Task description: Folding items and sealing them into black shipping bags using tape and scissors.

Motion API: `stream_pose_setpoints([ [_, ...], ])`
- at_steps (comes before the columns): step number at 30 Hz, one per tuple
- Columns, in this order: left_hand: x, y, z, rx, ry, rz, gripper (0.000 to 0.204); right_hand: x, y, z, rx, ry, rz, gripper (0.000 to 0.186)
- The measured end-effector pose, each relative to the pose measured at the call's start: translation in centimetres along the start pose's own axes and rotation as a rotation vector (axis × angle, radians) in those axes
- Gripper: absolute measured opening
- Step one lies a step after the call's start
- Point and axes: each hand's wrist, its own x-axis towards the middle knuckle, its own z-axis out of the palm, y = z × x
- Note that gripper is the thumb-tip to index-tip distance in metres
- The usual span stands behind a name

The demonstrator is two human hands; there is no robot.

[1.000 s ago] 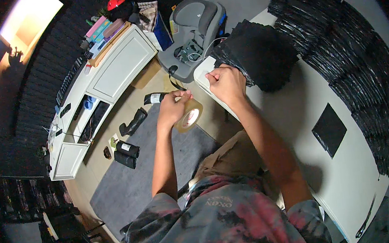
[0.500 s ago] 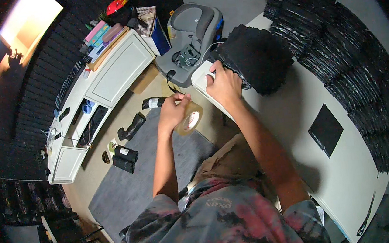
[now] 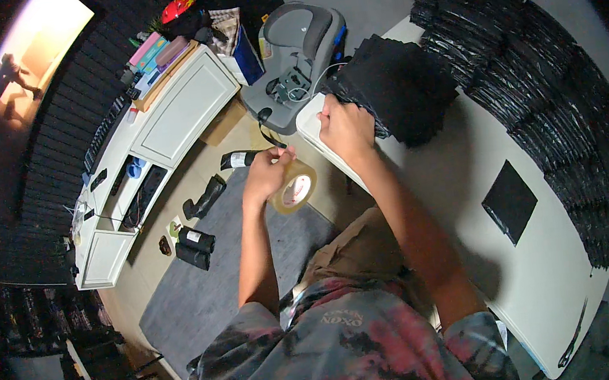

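My left hand (image 3: 264, 178) grips a wide roll of clear, yellowish packing tape (image 3: 307, 175), its pale core facing up toward me. To the right, my right hand (image 3: 348, 128) is closed at the near left corner of the white table (image 3: 452, 198), fingers curled. Whatever is in those fingers, if anything, is hidden. Just beyond that hand sits a pile of flat black plastic mailer bags (image 3: 412, 92). One single black bag (image 3: 511, 203) lies flat farther right on the tabletop.
Long rows of stacked black packages (image 3: 530, 95) line the table's far right side. A grey child car seat (image 3: 292, 59) stands ahead. On the left are a white cabinet (image 3: 183, 114) and several black rolls (image 3: 196, 248) on the floor by a grey mat (image 3: 241, 291). Scissors (image 3: 573, 351) lie at lower right.
My right hand's fingers have curled in more tightly at the table corner. The left hand and tape roll have shifted only slightly left. The bright screen at upper left shows a different picture.
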Motion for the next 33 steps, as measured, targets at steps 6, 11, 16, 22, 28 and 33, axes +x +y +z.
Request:
stream_pose_setpoints([
  [6,-1.2,2.0,0.1,-0.044,0.0,-0.015,0.035,-0.4,-0.1,-0.9,0.079,-0.12,-0.12,0.026],
  [11,-1.3,1.3,-0.2,-0.027,0.002,-0.029,0.036,-4.4,0.6,-1.3,-0.023,-0.152,-0.596,0.067],
  [16,-0.3,0.6,-0.3,-0.014,-0.007,0.004,0.041,-5.3,1.7,-2.6,-0.076,-0.193,-0.593,0.085],
  [22,-0.6,1.7,-1.0,-0.015,-0.039,0.01,0.041,-7.5,2.2,-3.7,-0.1,-0.173,-0.541,0.082],
  [28,-0.5,3.3,-1.9,0.016,-0.115,-0.052,0.039,-7.5,2.3,-4.4,-0.101,-0.228,-0.526,0.077],
  [33,0.2,1.7,-1.4,0.019,-0.152,-0.018,0.039,-6.5,1.6,-3.8,-0.182,-0.234,-0.506,0.071],
])
